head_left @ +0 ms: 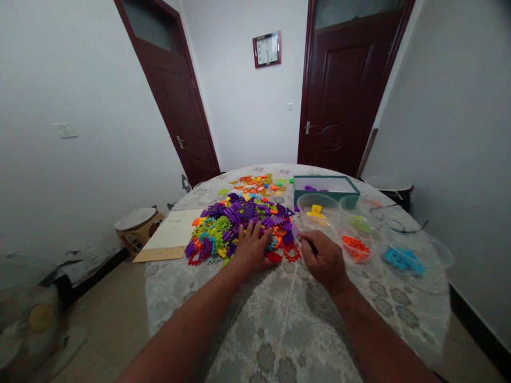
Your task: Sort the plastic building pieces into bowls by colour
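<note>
The walls [239, 106] are white. A dark red left door [170, 96] and a dark red right door [347, 90] both have glass on top. A square clock [267, 49] hangs between them, above a little switch [289, 106]. A flowery cloth [275, 324] covers the table [383, 335]. A round stool [136, 219] stands on the tan floor [115, 314] at the left.
</note>
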`<state>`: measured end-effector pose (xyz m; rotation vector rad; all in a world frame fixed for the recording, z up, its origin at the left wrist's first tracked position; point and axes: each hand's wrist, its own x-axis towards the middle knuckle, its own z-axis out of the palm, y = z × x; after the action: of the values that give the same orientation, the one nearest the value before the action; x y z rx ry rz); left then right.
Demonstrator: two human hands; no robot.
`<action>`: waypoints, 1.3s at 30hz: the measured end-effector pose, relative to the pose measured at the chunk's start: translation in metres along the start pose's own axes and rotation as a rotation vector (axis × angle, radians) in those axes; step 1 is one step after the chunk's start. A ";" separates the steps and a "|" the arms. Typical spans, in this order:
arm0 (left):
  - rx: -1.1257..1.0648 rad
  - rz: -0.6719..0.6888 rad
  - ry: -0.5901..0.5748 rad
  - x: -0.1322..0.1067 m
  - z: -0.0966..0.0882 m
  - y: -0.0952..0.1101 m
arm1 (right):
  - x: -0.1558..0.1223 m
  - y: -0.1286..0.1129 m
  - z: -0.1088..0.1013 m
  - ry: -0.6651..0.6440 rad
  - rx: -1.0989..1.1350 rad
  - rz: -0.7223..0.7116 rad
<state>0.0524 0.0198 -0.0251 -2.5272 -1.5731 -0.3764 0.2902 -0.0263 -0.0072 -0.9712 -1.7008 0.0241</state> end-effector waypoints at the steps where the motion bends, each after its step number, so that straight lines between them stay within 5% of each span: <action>1: 0.007 -0.009 -0.012 0.003 -0.002 -0.002 | 0.000 0.000 0.000 0.004 0.000 0.000; 23: 0.098 -0.031 -0.121 0.023 -0.005 0.002 | 0.001 0.007 -0.001 0.050 0.001 -0.056; 39: 0.088 -0.036 -0.068 0.024 -0.003 0.019 | 0.000 0.011 -0.001 0.042 -0.011 -0.029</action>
<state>0.0794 0.0314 -0.0154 -2.4733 -1.6229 -0.2218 0.2973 -0.0192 -0.0119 -0.9489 -1.6771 -0.0241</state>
